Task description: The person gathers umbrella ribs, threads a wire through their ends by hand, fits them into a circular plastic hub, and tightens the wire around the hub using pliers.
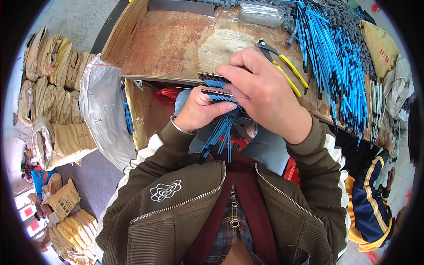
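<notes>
My left hand (198, 110) is closed round a bundle of thin blue rods with black ends (221, 132), thumb pressed across them. The rods hang over my lap, their upper black ends lined up in two rows. A thin metal wire (185, 88) runs by these ends and shows on both sides of the left hand. My right hand (265, 90) is closed at the right of the rows, fingertips bent toward the black ends. What its fingers pinch is hidden behind them. Pliers with yellow handles (287, 66) lie on the wooden table (163, 44), just beyond the right hand.
A large pile of blue rods (327, 62) covers the table's right side, with dark grey parts behind it. Clear plastic bags (263, 14) lie at the back. An open drawer (150, 115) is below the edge. Brown sacks (53, 79) stand left; a person's sleeve (371, 198) shows right.
</notes>
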Demonstrator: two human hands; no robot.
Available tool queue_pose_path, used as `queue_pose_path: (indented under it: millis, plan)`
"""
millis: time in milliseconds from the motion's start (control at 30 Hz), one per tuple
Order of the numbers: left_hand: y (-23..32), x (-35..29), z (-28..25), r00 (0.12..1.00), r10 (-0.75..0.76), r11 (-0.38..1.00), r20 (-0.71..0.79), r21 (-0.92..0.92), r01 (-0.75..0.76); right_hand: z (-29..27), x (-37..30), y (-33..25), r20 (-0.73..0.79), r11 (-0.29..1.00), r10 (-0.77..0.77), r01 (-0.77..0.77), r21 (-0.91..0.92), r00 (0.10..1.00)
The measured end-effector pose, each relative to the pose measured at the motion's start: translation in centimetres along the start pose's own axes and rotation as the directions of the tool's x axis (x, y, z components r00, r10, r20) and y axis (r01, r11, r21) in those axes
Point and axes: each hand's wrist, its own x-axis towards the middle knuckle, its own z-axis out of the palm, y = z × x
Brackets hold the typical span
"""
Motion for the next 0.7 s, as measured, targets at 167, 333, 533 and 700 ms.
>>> queue_pose_path:
  millis: [167, 333, 533, 700]
  plan:
    - [0.0, -0.2, 0.5, 0.999, 0.010, 0.989, -0.045, -0.145, -0.017, 0.1, -0.2, -0.2, -0.001, 0.985, 0.088, -0.087, 0.146, 0.996]
    - [-0.4, -0.3, -0.1, 0.999, 0.028, 0.968, -0.041, -0.249, -0.037, 0.7, -0.1, -0.6, -0.020, 0.975, 0.151, -0.145, 0.171, 0.988]
    - [-0.4, -1.3, -1.1, 0.997, -0.010, 0.985, -0.077, -0.172, -0.004, 1.9, -0.2, -0.6, 0.002, 0.977, 0.151, -0.149, 0.152, 0.989]
    - [-1.0, -1.5, -1.5, 0.994, 0.023, 0.963, -0.109, -0.265, -0.051, 2.9, 0.2, -0.5, 0.021, 0.949, 0.173, -0.172, 0.262, 0.985]
